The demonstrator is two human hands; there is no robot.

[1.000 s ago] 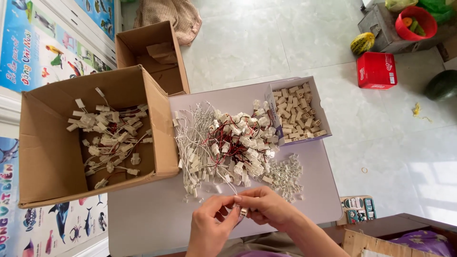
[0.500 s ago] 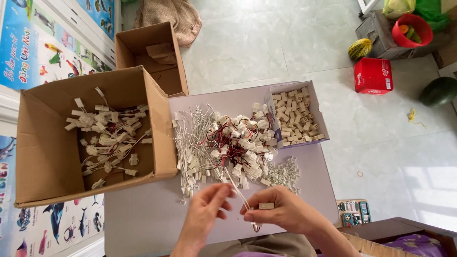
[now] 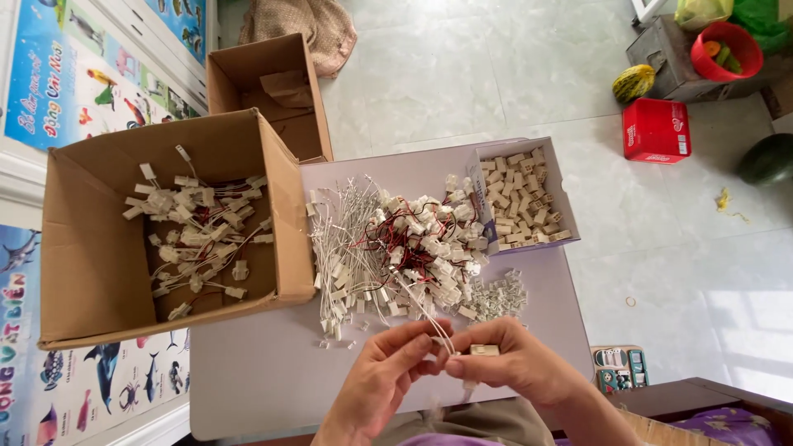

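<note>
Thin white wire [image 3: 429, 318], beige connector [image 3: 484, 350]

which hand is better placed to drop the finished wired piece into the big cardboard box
Probably the left hand. The big cardboard box with wired pieces in it stands on the left side, nearer that hand. The right hand is farther away and pinches a small beige connector, while both hands grip the white wires.

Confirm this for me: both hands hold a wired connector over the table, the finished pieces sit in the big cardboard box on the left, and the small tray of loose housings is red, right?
Not quite. The tray is pale lilac, not red; the head view shows it. The red thing is a box on the floor. Otherwise right: the left hand and right hand hold the connector, and wired pieces lie in the big box.
</note>
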